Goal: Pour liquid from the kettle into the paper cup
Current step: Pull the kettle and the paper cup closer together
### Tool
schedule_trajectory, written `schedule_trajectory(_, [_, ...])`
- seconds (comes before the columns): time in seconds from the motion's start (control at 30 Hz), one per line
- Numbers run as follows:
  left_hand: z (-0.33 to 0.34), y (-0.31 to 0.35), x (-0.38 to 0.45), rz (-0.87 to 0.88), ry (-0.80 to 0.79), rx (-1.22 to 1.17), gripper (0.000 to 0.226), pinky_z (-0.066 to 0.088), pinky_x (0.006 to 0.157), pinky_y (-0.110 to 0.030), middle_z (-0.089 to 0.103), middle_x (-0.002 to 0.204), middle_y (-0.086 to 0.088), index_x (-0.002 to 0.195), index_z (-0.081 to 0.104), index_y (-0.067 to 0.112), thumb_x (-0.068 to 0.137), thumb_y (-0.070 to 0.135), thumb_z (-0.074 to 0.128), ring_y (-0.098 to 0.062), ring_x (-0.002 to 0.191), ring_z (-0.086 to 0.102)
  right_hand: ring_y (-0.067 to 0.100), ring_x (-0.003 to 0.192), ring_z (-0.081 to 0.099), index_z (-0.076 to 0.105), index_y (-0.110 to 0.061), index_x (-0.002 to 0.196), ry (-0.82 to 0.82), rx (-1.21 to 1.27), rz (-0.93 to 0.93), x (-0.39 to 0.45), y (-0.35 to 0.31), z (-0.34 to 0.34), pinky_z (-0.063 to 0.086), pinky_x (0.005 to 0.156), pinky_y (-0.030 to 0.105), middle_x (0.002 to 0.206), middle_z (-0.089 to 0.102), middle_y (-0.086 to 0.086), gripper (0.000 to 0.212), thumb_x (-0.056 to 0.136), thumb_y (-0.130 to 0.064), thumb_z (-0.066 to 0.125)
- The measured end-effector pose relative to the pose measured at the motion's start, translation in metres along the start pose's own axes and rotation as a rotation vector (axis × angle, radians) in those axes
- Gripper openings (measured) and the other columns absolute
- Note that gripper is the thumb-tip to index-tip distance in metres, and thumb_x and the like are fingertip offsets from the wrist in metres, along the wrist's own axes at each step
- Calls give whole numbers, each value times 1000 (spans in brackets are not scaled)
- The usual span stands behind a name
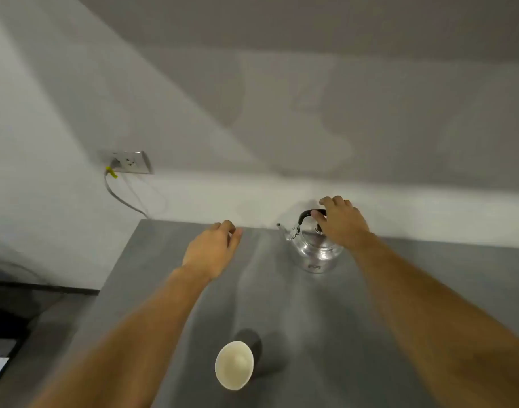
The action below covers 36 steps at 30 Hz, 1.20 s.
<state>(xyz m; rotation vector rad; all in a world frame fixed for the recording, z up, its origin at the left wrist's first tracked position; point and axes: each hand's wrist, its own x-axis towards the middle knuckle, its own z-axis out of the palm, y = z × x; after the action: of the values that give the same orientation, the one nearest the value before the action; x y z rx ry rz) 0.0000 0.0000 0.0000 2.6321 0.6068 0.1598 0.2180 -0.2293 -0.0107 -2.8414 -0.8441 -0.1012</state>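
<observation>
paper cup (234,365) upright near edge, kettle (315,248) spout pointing left

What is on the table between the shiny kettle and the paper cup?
Nothing. In the head view, only bare grey tabletop lies between the shiny metal kettle and the white-lined paper cup.

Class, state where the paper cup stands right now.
In the head view the paper cup stands upright, low and centre on the grey table, between the forearms, nearer than the kettle.
</observation>
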Motion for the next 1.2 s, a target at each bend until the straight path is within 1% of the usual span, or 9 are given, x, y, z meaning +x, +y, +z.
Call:
schedule_trajectory(0.23, [12,-5,16,-21,-30,-12,39,55,80,-41,68,112,-5,117,60,19,109,48,35,-30,97,66,29,103,56,60,-13,114,-146,106,48,17,1,3,49,87,45,109,64,8,47,99,-54,41])
schedule_trajectory(0.3, [14,-6,18,-25,-25,-17,40,55,80,-41,68,112,-5,117,60,19,109,48,35,-30,96,66,26,90,60,63,-15,101,-198,163,89,20,3,4,49,75,39,97,67,4,51,98,-61,40])
schedule_trajectory(0.43, [16,-7,19,-8,-15,-22,39,54,76,-39,68,111,-4,117,61,19,109,48,35,-28,94,66,19,64,60,56,-17,72,-207,231,154,20,5,5,39,52,30,67,63,0,63,87,-76,41])
schedule_trajectory(0.53, [18,-10,16,0,-17,-34,39,54,75,-39,69,111,-4,115,61,19,109,48,37,-28,94,66,20,57,60,59,-10,69,-212,297,189,16,3,4,41,49,30,61,66,3,76,79,-84,45])
schedule_trajectory(0.77, [18,-24,-6,-23,-27,-120,38,55,81,-40,71,108,-6,116,64,18,108,48,41,-28,95,67,14,44,52,49,-16,53,-139,337,211,-10,-15,-1,33,44,27,33,51,-8,68,76,-80,55])
schedule_trajectory(0.87, [22,-33,-32,-39,-32,-222,34,48,77,-32,71,99,-1,114,66,19,107,46,47,-22,88,67,18,48,55,54,-14,54,-97,331,206,-31,-23,-17,36,45,28,43,58,-4,71,73,-82,53])
schedule_trajectory(0.97, [31,-49,-74,-84,-75,-295,29,43,71,-21,67,83,14,110,68,21,106,44,52,-7,75,62,19,50,58,58,-12,55,-55,317,200,-56,-32,-35,37,46,28,47,60,1,75,71,-85,50])
schedule_trajectory(1.1, [50,-74,-133,-223,-184,-408,33,49,82,-25,76,99,2,112,71,22,104,49,54,-17,93,70,22,51,61,61,-11,55,-38,334,210,-95,-44,-54,49,47,32,48,63,2,76,72,-84,52])
schedule_trajectory(1.2, [63,-82,-174,-257,-281,-575,38,46,81,-12,76,101,15,107,68,36,91,68,54,9,92,68,19,46,54,54,-13,50,-6,350,203,-123,-54,-68,38,45,30,42,54,-2,73,74,-82,55])
